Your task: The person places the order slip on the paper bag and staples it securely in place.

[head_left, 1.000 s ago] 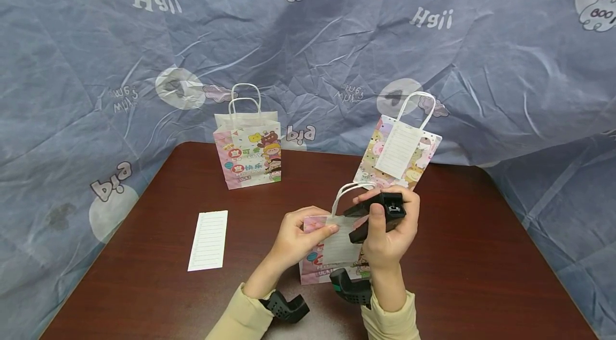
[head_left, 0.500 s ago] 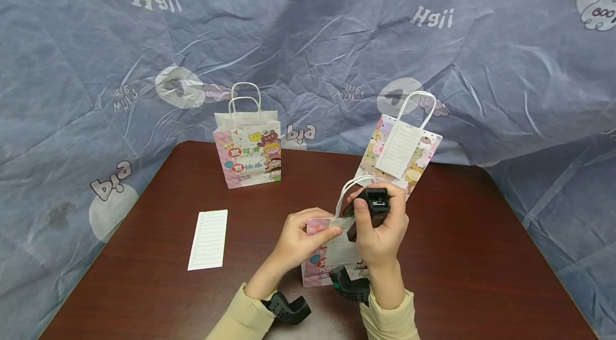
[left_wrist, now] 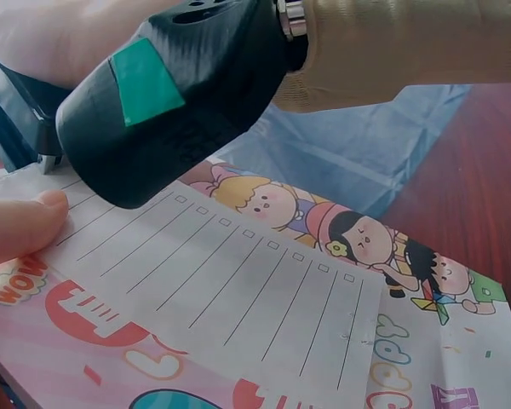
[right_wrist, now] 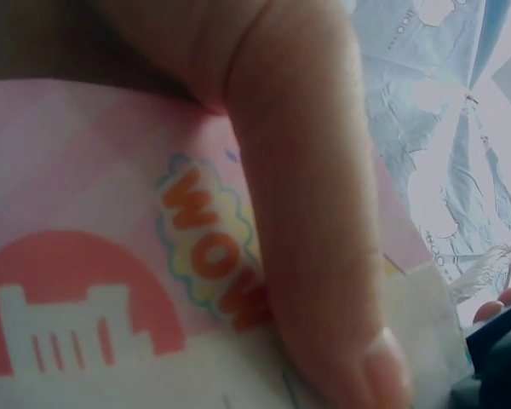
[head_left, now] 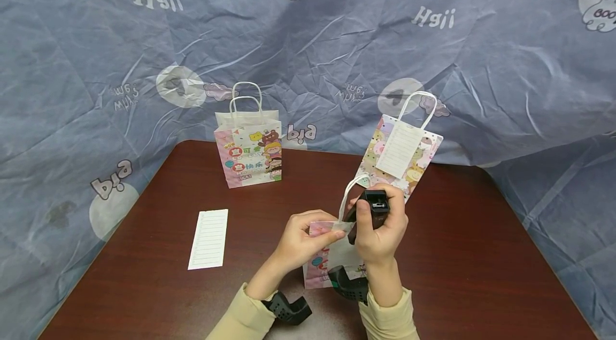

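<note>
In the head view my left hand [head_left: 303, 238] pinches the top edge of a pink and white paper gift bag [head_left: 317, 270], thumb in front. A lined paper slip [left_wrist: 230, 281] lies flat against the bag's front, its upper part under my left thumb in the left wrist view. My right hand [head_left: 385, 228] grips a black stapler [head_left: 375, 206], with the thumb over its near side. The stapler's jaws are at the bag's top edge beside the white twisted handles [head_left: 347, 193]; my hand hides whether they meet. My left thumb [right_wrist: 315, 213] fills much of the right wrist view.
Another pink and white gift bag [head_left: 247, 155] stands upright at the back left. At the back right, an animal-print bag [head_left: 423, 155] leans with a lined slip [head_left: 399, 150] on its front. A loose lined slip [head_left: 208, 238] lies on the brown table [head_left: 144, 276].
My right hand has moved a little left and squeezed the stapler; its two arms, apart one second ago, are now closer together. The held bag has shifted slightly right and down.
</note>
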Action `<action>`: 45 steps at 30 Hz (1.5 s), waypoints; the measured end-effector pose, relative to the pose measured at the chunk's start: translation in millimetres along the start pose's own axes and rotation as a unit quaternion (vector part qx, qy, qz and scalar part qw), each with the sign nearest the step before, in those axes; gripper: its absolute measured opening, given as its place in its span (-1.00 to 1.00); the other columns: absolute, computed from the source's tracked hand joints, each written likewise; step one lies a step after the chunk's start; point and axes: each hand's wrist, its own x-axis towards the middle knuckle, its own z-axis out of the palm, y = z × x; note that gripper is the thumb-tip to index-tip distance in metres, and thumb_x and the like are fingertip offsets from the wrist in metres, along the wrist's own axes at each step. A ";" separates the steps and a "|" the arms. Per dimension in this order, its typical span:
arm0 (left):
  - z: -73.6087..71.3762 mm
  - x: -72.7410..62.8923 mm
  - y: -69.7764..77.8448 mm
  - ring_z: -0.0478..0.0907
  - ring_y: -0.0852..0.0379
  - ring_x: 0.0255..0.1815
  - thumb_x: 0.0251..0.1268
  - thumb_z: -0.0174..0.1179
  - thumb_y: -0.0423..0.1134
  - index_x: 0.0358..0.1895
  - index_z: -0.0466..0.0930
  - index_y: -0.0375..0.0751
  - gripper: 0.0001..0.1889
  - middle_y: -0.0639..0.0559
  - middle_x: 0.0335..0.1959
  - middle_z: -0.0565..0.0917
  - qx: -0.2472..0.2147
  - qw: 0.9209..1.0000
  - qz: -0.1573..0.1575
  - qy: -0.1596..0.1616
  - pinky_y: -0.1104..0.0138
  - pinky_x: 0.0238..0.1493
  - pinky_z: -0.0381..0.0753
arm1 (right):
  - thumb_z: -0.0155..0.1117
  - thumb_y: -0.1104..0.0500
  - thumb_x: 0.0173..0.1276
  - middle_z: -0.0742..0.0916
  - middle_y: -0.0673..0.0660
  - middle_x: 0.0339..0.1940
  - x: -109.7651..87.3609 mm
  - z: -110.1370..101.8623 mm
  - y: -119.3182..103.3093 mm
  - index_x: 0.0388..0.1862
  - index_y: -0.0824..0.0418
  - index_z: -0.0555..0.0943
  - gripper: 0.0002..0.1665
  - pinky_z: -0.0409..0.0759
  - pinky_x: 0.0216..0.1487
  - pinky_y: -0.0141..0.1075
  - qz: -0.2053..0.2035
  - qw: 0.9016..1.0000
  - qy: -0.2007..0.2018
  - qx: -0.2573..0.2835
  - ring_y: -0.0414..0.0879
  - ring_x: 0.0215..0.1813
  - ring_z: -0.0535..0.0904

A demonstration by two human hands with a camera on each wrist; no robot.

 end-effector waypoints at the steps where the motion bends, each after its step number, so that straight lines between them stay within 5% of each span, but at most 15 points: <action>1: 0.5 -0.1 -0.1 0.50 0.26 -0.50 -0.03 0.31 -0.59 -0.37 0.64 -0.42 -0.87 -0.17 -0.48 0.64 0.000 1.000 0.003 0.000 0.35 -0.52 0.56 | 0.26 0.11 0.28 0.61 0.16 -0.62 0.3 -0.4 -0.3 -0.35 0.67 0.33 -0.43 0.55 -0.52 -0.45 0.001 1.000 -0.001 0.002 -0.18 -0.54 0.61; 10: 5.4 -0.6 2.1 0.53 0.22 -0.37 -0.03 0.32 -0.57 -0.33 0.59 -0.36 -0.82 -0.14 -0.39 0.63 0.013 1.000 0.018 -0.015 0.34 -0.37 0.58 | 0.24 0.26 0.22 0.59 0.16 -0.64 3.0 -3.7 -4.6 -0.40 0.66 0.32 -0.57 0.55 -0.54 -0.46 0.014 1.000 0.001 0.013 -0.23 -0.55 0.60; 17: 5.8 -1.8 5.9 0.59 0.10 -0.13 -0.14 0.39 -0.57 -0.03 0.49 -0.39 -0.51 -0.24 -0.15 0.63 -0.005 0.999 0.022 -0.045 0.27 -0.12 0.57 | 0.27 0.24 0.23 0.60 0.18 -0.66 3.3 -3.9 -5.1 -0.42 0.65 0.32 -0.54 0.53 -0.56 -0.45 0.011 1.000 -0.006 0.022 -0.20 -0.57 0.59; 25: 14.0 -1.0 7.3 0.62 0.07 -0.18 -0.34 0.50 -0.53 -0.16 0.62 -0.46 -0.52 -0.20 -0.28 0.69 0.033 0.997 0.061 0.020 0.28 -0.17 0.59 | 0.28 0.23 0.22 0.61 0.15 -0.64 2.8 -3.4 -4.5 -0.43 0.64 0.33 -0.54 0.51 -0.59 -0.47 0.011 1.000 -0.002 0.013 -0.19 -0.60 0.58; 31: 14.8 0.4 8.4 0.61 0.05 -0.27 -0.40 0.51 -0.54 -0.23 0.63 -0.49 -0.54 -0.21 -0.36 0.68 0.058 0.993 0.098 0.039 0.31 -0.24 0.59 | 0.28 0.19 0.24 0.62 0.08 -0.59 2.9 -2.5 -5.9 -0.39 0.63 0.35 -0.53 0.50 -0.58 -0.48 0.019 1.000 -0.005 0.004 -0.23 -0.55 0.59; 40: 9.3 2.0 7.1 0.60 0.04 -0.31 -0.39 0.50 -0.54 -0.22 0.62 -0.50 -0.54 -0.20 -0.37 0.67 0.075 0.988 0.122 0.051 0.33 -0.27 0.59 | 0.09 -0.06 0.41 0.67 0.21 -0.39 6.8 -10.8 -7.3 0.03 0.52 0.45 -0.38 0.53 -0.42 -0.45 0.043 0.992 -0.109 -0.054 -0.17 -0.41 0.60; 45: 1.6 3.1 6.0 0.60 0.02 -0.30 -0.38 0.49 -0.55 -0.20 0.62 -0.50 -0.54 -0.20 -0.36 0.66 0.078 0.988 0.122 0.050 0.30 -0.24 0.59 | 0.08 -0.07 0.42 0.67 0.30 -0.19 9.6 -14.1 -5.6 0.12 0.51 0.47 -0.35 0.51 -0.26 -0.49 0.015 0.991 -0.113 -0.077 -0.20 -0.23 0.59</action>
